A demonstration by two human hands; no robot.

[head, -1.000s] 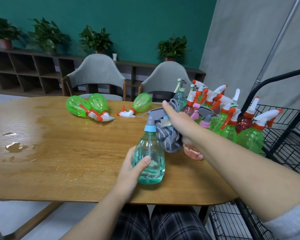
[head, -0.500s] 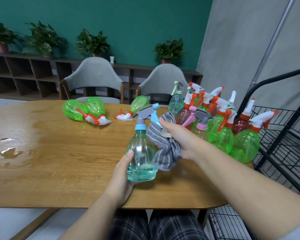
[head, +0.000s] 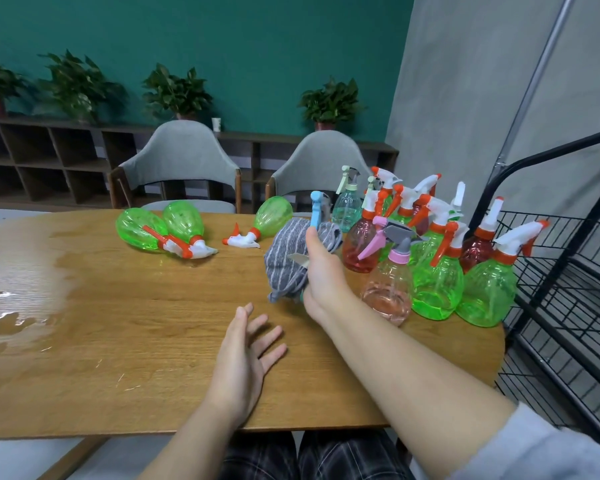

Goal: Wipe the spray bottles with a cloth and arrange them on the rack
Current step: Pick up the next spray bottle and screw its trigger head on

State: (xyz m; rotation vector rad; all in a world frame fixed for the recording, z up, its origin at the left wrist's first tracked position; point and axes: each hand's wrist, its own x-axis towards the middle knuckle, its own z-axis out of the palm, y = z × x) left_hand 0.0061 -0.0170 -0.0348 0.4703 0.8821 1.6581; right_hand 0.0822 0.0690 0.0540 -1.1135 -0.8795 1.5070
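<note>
A grey striped cloth (head: 291, 258), green bottles (head: 437, 285) with orange-and-white triggers, a teal wall (head: 194, 36).

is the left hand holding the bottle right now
No, the left hand hovers over the table with fingers spread, while the right hand grips the cloth wrapped around the bottle.

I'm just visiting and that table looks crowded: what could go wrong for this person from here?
The right hand grips the bottle through the gray cloth, close beside the standing bottles; a swing toward the rack might topple them. Held through cloth, with the left hand open, the bottle may slip. Puddles could wet cleaned bottles.
</note>
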